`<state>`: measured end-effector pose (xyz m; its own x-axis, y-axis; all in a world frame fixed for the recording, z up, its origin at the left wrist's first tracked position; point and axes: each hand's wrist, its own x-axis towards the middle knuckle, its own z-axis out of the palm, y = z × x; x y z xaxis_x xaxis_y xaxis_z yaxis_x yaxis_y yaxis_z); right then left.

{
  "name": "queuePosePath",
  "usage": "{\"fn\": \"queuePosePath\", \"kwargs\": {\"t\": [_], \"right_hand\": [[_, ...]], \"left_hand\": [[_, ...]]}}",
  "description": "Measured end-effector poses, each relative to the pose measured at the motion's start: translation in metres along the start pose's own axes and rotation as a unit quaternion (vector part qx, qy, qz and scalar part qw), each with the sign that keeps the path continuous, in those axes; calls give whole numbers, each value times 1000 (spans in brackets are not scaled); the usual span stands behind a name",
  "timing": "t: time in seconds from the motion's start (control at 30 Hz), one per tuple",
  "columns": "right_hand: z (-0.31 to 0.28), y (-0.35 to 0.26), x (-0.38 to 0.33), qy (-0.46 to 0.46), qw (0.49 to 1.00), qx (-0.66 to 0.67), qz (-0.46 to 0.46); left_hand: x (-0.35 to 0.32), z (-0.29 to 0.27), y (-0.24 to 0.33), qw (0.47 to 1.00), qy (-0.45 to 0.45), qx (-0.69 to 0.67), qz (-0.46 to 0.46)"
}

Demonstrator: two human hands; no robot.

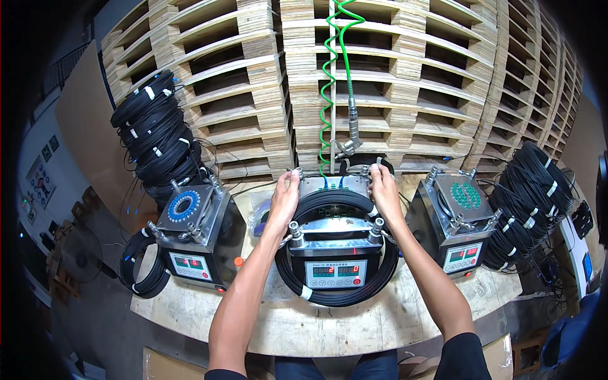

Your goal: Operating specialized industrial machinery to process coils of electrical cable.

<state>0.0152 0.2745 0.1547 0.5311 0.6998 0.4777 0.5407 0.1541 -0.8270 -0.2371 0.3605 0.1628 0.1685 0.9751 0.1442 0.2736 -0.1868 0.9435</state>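
Pinching the rear clamps near the desk's far edge, left hand and right hand hold seemingly stiff, slick metal, best taken by the ends.

The grip of the left hand and right hand on the rear clamps is too small to confirm. The black cable coil hides part of the middle machine. The green hose and wooden pallets are cut off above, both dark sleeves below. Wall posters are indistinct.
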Motion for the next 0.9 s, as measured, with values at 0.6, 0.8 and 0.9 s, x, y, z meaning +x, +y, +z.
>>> {"fn": "queuePosePath", "kwargs": {"t": [0.6, 0.8, 0.9], "right_hand": [[-4, -19, -7, -49, 996, 49, 49], [-2, -2, 0, -13, 998, 60, 28], [-4, 2, 1, -7, 999, 28, 33]], "left_hand": [[1, -2, -4, 1000, 16, -10, -2], [-1, 0, 1, 1000, 12, -26, 4], [-1, -1, 6, 999, -39, -21, -4]]}}
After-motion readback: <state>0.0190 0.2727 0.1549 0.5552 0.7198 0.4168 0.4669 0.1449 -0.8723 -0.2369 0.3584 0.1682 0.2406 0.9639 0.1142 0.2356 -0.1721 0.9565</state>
